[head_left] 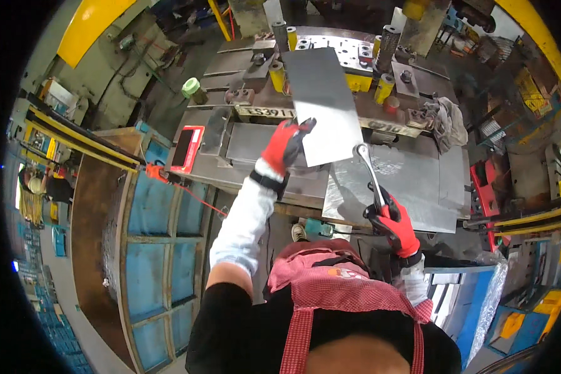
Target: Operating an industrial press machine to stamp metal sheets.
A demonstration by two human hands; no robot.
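My left hand, in a red and black glove, grips a thin rectangular metal sheet by its left edge. The sheet is raised and tilted, its far part dark and its near part bright with glare. My right hand, gloved alike, is closed round the handle of a shiny metal tool with a round, ring-like head. That head is at the sheet's near right corner; whether it touches cannot be made out. Below the tool lies a flat stack of metal sheets on the bench.
Ahead stands a press die with yellow-collared posts and a steel base. A red-framed dark panel and a green-lidded bottle are to the left. A crumpled grey rag hangs at the right. Blue-panelled framing stands at the lower left.
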